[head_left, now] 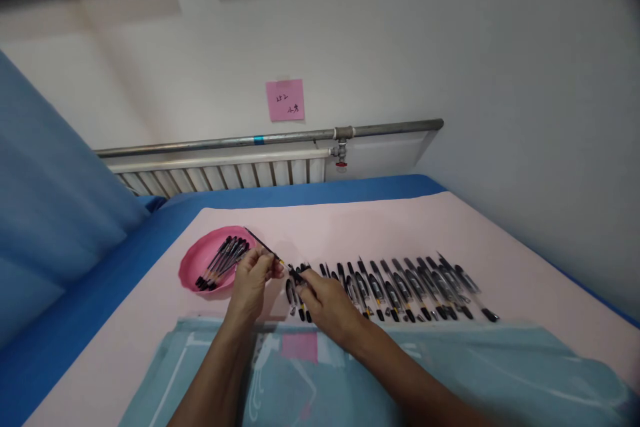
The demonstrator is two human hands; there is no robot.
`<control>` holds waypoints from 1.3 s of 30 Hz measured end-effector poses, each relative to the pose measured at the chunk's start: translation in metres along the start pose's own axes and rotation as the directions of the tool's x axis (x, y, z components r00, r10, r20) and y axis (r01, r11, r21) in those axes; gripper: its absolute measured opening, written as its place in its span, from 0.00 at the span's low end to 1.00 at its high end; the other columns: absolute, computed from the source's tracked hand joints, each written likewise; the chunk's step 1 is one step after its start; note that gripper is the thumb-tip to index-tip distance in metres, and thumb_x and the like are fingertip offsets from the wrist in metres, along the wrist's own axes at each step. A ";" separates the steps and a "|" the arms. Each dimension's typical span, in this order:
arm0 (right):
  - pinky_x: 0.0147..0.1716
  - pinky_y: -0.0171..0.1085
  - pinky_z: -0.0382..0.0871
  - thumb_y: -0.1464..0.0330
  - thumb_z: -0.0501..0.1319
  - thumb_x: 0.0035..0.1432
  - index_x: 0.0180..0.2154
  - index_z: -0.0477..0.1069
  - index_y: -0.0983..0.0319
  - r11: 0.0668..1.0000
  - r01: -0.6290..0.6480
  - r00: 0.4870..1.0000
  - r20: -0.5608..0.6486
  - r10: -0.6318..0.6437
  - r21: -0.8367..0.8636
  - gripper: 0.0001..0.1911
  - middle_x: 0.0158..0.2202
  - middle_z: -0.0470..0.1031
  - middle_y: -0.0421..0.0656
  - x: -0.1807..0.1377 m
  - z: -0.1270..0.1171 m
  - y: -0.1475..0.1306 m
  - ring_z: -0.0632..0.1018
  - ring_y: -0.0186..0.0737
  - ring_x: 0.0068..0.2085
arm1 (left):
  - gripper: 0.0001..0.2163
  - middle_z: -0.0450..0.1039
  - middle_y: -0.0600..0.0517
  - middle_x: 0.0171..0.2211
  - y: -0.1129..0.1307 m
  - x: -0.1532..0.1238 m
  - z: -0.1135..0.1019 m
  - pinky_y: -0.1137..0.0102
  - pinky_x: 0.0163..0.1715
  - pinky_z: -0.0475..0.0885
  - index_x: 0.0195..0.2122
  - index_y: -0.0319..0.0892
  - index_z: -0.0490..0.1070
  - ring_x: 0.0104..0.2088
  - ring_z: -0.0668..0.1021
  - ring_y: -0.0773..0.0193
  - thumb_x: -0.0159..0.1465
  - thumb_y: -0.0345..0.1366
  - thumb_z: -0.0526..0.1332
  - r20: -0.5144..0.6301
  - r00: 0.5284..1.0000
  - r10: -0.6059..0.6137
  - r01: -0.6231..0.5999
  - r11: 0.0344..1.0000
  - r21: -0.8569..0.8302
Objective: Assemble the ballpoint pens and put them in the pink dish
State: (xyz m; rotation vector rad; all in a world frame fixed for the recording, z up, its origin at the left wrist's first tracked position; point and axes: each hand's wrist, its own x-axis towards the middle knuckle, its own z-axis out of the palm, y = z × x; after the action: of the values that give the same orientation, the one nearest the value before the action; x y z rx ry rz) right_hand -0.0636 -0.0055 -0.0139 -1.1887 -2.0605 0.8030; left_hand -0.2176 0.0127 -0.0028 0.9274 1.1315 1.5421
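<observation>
My left hand (257,277) is closed in a pinch on a thin dark pen refill (260,239), which slants from the pink bowl's edge down toward my right hand (330,300). The fingers of my right hand are closed on a black pen part (296,275) at the refill's lower end. Whether the two pieces are joined I cannot tell. Left of my hands, a pink bowl (187,260) holds several clear pens with black ends (223,263). To the right, a long row of pen parts (393,290) lies on the pale pink cover: clear barrels, black caps and small tips.
A light-blue translucent sheet (360,387) lies along the near edge of the pink cover (350,227). Blue cloth (300,195) borders it. Behind stand a radiator (240,175) and a metal pipe (395,128). A blue curtain (45,193) hangs at left.
</observation>
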 end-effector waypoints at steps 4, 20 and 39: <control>0.23 0.29 0.50 0.69 0.49 0.57 0.29 0.62 0.61 1.000 0.003 1.000 -0.001 -0.003 -0.006 0.07 0.21 0.64 0.36 0.000 0.001 0.001 0.65 0.31 0.23 | 0.06 0.70 0.53 0.24 0.001 -0.001 0.000 0.73 0.23 0.67 0.25 0.38 0.66 0.24 0.72 0.69 0.50 0.36 0.60 -0.002 1.000 -0.013 0.013 1.000 0.026; 0.23 0.29 0.50 0.68 0.48 0.58 0.30 0.63 0.60 1.000 0.014 1.000 0.002 -0.014 -0.008 0.07 0.21 0.65 0.37 -0.001 0.004 0.004 0.64 0.31 0.23 | 0.10 0.68 0.58 0.22 0.006 -0.004 0.004 0.73 0.23 0.67 0.33 0.39 0.67 0.20 0.71 0.72 0.48 0.33 0.62 0.051 0.998 -0.034 0.037 0.998 -0.059; 0.23 0.29 0.51 0.70 0.50 0.55 0.27 0.62 0.61 0.999 -0.041 0.999 -0.007 0.041 -0.006 0.07 0.21 0.64 0.37 0.002 -0.002 -0.001 0.65 0.31 0.23 | 0.09 0.69 0.57 0.21 0.003 -0.002 0.000 0.72 0.26 0.69 0.27 0.39 0.66 0.22 0.74 0.69 0.46 0.35 0.63 0.059 0.993 -0.099 0.102 0.994 -0.049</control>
State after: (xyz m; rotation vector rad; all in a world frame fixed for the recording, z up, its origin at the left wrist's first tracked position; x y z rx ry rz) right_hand -0.0634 -0.0035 -0.0118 -1.2389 -2.0401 0.8111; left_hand -0.2182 0.0108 0.0002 0.8609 1.0773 1.4485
